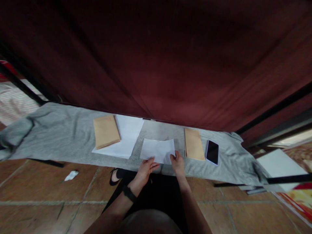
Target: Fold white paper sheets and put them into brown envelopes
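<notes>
A white sheet of paper [157, 150], perhaps folded, lies low over the grey cloth in front of me, its long side across my view. My left hand [146, 168] grips its near edge, thumb on top and fingers underneath. At the near right corner my right hand [177, 163] pinches the same paper between thumb and fingers. To the left, brown envelopes [106, 131] rest in a stack on larger white sheets [130, 133]. Another small pile of brown envelopes [194, 144] sits just right of my right hand.
Grey cloth [73, 130] covers the narrow surface. A phone [212, 152] lies right of the envelopes. Behind rises a dark red panel [156, 71]. Crumpled white tissue [71, 175] is on the tiled floor [48, 195]. A white board [280, 164] stands at the far right.
</notes>
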`<state>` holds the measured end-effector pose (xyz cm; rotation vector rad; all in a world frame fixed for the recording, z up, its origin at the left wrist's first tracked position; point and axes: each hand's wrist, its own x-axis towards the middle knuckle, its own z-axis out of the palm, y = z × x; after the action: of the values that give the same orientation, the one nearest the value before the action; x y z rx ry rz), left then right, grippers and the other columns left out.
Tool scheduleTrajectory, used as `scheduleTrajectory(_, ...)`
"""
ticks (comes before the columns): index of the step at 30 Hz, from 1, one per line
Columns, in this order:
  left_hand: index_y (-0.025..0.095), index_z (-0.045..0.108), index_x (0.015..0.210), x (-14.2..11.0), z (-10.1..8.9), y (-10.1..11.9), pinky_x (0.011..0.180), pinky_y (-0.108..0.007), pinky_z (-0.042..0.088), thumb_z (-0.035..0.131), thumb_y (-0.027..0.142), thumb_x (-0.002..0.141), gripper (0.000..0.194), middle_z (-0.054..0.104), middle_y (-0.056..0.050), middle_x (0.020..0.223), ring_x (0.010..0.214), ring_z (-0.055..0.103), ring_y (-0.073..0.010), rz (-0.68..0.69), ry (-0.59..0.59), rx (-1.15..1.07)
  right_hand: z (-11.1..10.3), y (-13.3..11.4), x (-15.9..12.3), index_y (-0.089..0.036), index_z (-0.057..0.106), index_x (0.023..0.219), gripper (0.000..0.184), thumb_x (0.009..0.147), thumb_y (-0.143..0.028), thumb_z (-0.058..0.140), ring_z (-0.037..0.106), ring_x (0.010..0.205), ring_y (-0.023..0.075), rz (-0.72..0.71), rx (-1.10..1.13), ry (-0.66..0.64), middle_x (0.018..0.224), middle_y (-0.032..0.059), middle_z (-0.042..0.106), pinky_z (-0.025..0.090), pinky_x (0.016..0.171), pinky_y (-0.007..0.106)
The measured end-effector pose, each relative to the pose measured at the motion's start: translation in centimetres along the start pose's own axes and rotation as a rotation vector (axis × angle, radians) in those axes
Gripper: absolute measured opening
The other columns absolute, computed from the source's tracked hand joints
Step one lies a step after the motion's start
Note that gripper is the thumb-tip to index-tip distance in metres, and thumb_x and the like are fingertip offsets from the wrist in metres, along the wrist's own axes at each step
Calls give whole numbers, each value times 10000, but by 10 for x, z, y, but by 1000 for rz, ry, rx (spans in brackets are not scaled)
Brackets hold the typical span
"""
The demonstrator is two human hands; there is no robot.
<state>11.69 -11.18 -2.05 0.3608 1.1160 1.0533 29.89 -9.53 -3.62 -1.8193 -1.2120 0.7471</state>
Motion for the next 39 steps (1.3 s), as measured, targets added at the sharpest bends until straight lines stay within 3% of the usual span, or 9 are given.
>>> scheduleTrajectory(5,152,603,817,-3,-16,9,814,-337,622,704,186,873,121,770,-113,812,799,769,-220,-35,-7,37,5,-2,-4,-187,666,1142,329,893,-295,479,709,846,254,-20,-330,2,896,98,752,503,736,315)
scheduleTrajectory(11,142,651,824,-10,-25,6,606,-290,587,684,483,869,346,750,-110,717,629,737,-210,-141,-89,318,4,-2,-8,-182,574,1307,400,947,-307,452,703,873,256,-75,-488,12,997,118,740,500,760,325)
scheduleTrajectory(14,173,663,845,-16,-23,3,602,-302,585,588,511,912,352,738,-84,732,624,717,-202,131,-123,530,-1,-1,-9,-113,496,1399,476,974,-315,423,672,1019,294,-153,-560,129,1143,187,686,507,850,381)
scheduleTrajectory(17,207,704,1016,-11,-14,9,887,-376,585,458,428,985,332,760,-105,1011,935,730,-234,583,-157,904,-2,-6,-4,-92,491,1417,483,1003,-314,380,597,1186,311,-280,-532,188,1253,217,635,476,986,449)
scheduleTrajectory(19,194,659,1234,3,-6,14,1126,-444,442,398,356,1006,382,674,-119,1311,1263,603,-258,825,-158,1165,5,-14,1,-118,512,1418,468,1023,-298,339,560,1263,283,-370,-453,115,1333,191,617,447,1062,452)
scheduleTrajectory(21,116,552,1390,24,2,17,1211,-490,324,400,316,999,464,518,-156,1503,1445,416,-281,947,-128,1392,17,-23,5,-137,532,1423,473,1038,-291,303,532,1320,248,-449,-387,-13,1397,165,602,422,1114,431)
scheduleTrajectory(27,48,464,1469,74,7,14,1233,-472,251,367,166,951,540,402,-201,1575,1509,297,-270,993,-164,1766,55,-35,9,-172,480,1489,526,1070,-337,208,423,1438,191,-536,-417,-206,1517,97,516,326,1200,440)
scheduleTrajectory(32,71,374,1532,79,2,11,1242,-454,218,331,174,948,595,383,-173,1593,1515,287,-244,967,-121,1812,63,-27,10,-164,393,1543,537,1073,-365,228,352,1481,200,-524,-547,-224,1571,90,441,237,1237,440)
scheduleTrajectory(39,70,382,1528,75,-14,25,1258,-426,186,315,234,976,580,371,-154,1603,1520,274,-231,969,-43,1794,62,-14,14,-152,420,1529,538,1073,-383,252,318,1498,229,-548,-643,-181,1585,116,408,219,1232,455)
